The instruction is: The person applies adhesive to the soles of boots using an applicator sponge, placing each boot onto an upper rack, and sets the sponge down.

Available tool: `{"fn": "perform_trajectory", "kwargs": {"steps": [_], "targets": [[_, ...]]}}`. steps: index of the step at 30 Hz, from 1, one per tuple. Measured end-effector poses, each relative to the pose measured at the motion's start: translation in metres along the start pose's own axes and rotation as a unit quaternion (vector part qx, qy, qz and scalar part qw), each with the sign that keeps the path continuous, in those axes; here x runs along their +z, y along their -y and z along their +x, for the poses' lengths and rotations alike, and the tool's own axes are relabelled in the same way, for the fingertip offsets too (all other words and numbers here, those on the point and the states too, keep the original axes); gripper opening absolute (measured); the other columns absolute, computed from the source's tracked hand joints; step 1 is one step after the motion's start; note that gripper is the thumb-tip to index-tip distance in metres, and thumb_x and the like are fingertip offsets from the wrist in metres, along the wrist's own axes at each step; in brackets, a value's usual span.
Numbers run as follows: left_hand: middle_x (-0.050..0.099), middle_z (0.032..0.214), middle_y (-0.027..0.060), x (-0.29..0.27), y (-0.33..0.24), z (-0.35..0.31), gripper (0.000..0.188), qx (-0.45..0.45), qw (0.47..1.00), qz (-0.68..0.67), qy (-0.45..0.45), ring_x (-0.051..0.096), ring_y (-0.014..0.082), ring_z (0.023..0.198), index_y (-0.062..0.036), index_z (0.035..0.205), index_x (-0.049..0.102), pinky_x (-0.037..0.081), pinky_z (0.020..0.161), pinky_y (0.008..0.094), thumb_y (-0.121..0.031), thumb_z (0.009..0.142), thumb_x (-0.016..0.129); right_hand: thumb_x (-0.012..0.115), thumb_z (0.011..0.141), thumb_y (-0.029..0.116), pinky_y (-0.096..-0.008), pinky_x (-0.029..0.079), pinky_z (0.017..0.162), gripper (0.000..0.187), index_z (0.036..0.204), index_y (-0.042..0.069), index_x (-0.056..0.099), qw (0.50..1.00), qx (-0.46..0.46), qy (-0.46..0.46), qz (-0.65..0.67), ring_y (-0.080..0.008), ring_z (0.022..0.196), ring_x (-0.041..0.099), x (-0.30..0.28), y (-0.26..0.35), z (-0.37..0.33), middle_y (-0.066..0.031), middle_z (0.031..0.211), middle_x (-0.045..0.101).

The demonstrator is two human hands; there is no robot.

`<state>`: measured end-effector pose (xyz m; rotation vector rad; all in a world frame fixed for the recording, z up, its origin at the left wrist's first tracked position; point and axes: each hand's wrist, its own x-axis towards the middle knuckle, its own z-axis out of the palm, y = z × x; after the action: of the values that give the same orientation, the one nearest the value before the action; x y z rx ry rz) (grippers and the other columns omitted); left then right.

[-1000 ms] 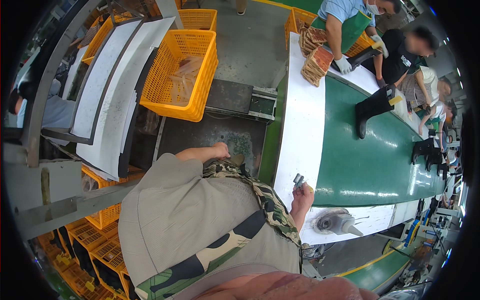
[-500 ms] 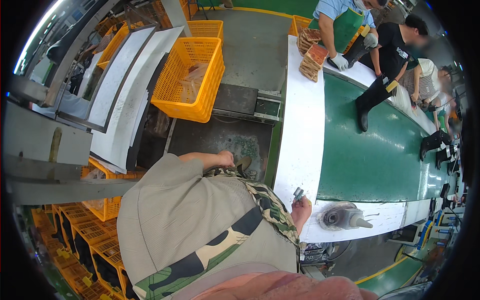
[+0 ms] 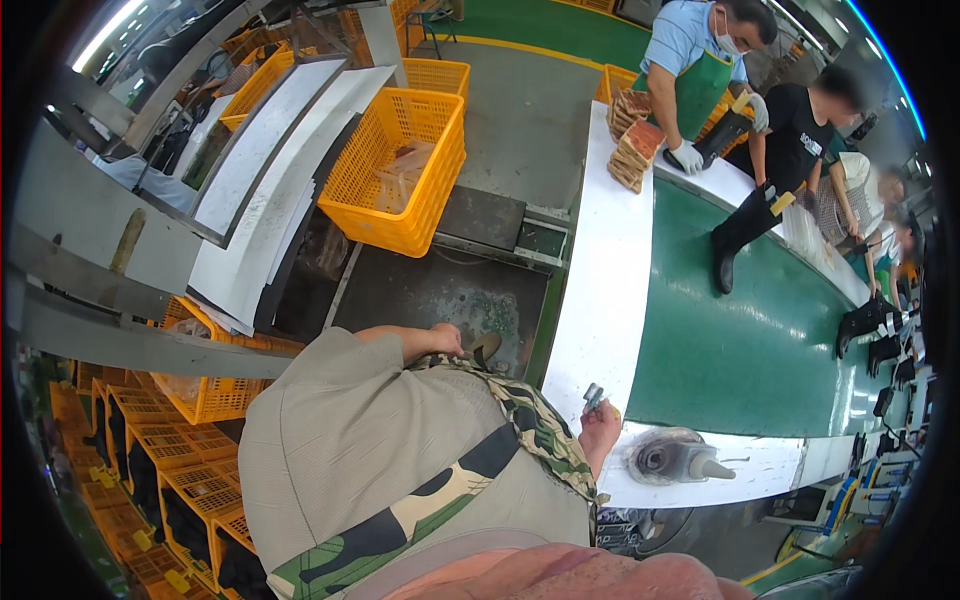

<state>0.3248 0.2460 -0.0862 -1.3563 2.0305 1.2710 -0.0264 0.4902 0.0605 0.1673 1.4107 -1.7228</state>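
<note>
- At the far left of the head view, stacked orange crates (image 3: pixel 150 470) sit low beside the person's body, under a grey metal beam (image 3: pixel 120 330)
- Further up on that side, long white boards (image 3: pixel 265 170) lean across a frame, and a big orange mesh basket (image 3: pixel 400 165) stands on the grey floor next to them
- Below the basket lies a dark metal platform (image 3: pixel 440 295) with scattered green specks on it
- Near the middle, the left hand (image 3: pixel 445 340) reaches forward from a beige sleeve, fingers curled down against a small brownish piece (image 3: pixel 487 347); whether it actually grips the piece I cannot tell
- Right of that, a camouflage apron strap (image 3: pixel 520 420) crosses the person's front
- The right hand (image 3: pixel 598 428) rests at the near edge of the white table strip (image 3: pixel 600 290), closed around a small grey metal tool (image 3: pixel 593 397) that sticks up above the fingers
- Just beside that hand, to the right, a grey cone-tipped machine part (image 3: pixel 675 458) lies on the white end of the table
- Beyond it runs the green conveyor belt (image 3: pixel 740 330), with a black boot (image 3: pixel 740 235) standing on it
- At the belt's far end a stack of brown flat pieces (image 3: pixel 632 150) sits on the white strip, and a co-worker in a green apron (image 3: pixel 700 90) has a white-gloved hand (image 3: pixel 688 157) beside it
- More black boots (image 3: pixel 868 322) show along the right rim
</note>
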Motion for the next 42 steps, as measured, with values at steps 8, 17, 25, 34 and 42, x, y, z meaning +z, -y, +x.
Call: {"fn": "perform_trajectory", "kwargs": {"steps": [8,17,25,34,42], "targets": [[0.072,0.085,0.0079,0.002,0.002,-0.005,0.032,-0.009,1.0,0.016,-0.012,0.069,0.0232,0.082,-0.0124,0.086,0.074,0.053,0.075,0.0369,-0.038,0.068,0.081,0.062,0.091,0.012,-0.0309,0.051,0.058,0.011,0.092,0.005,0.054,1.0,0.003,0.005,0.005,-0.018,0.062,0.06,-0.005,-0.003,0.0,-0.0077,0.078,0.062],[0.072,0.085,0.0118,0.008,0.007,0.014,0.031,0.039,0.999,-0.03,-0.011,0.069,0.0278,0.08,-0.0103,0.085,0.074,0.054,0.074,0.0388,-0.035,0.067,0.078,0.062,0.09,0.013,-0.0319,0.052,0.063,0.01,0.087,0.008,0.053,0.999,0.003,-0.034,-0.016,-0.0145,0.064,0.056,0.01,0.002,-0.009,-0.0036,0.075,0.058],[0.07,0.079,0.0108,-0.007,-0.021,0.006,0.035,0.036,0.999,-0.015,0.028,0.067,0.0238,0.073,-0.0078,0.08,0.071,0.053,0.07,0.0364,-0.04,0.07,0.08,0.065,0.09,0.016,-0.0289,0.049,0.06,0.015,0.096,0.007,0.055,0.997,-0.006,-0.065,-0.028,-0.0151,0.062,0.059,-0.003,-0.002,-0.008,-0.004,0.078,0.061],[0.07,0.083,0.0119,-0.001,-0.042,0.008,0.035,0.048,0.999,-0.014,0.011,0.068,0.0257,0.079,-0.0049,0.087,0.071,0.053,0.075,0.0363,-0.034,0.07,0.08,0.069,0.086,0.016,-0.0252,0.043,0.053,0.016,0.092,0.007,0.057,0.996,-0.019,-0.091,0.015,-0.0132,0.058,0.059,-0.017,-0.002,-0.022,-0.0031,0.075,0.063],[0.07,0.097,0.0166,0.008,-0.086,0.016,0.035,0.118,0.992,0.043,0.0,0.068,0.03,0.091,-0.0039,0.097,0.068,0.053,0.083,0.0374,-0.028,0.073,0.076,0.065,0.089,0.015,-0.0286,0.047,0.058,0.015,0.093,0.007,0.053,0.994,-0.016,-0.106,0.028,-0.0165,0.062,0.06,-0.044,-0.002,-0.036,-0.0043,0.076,0.062]]}}
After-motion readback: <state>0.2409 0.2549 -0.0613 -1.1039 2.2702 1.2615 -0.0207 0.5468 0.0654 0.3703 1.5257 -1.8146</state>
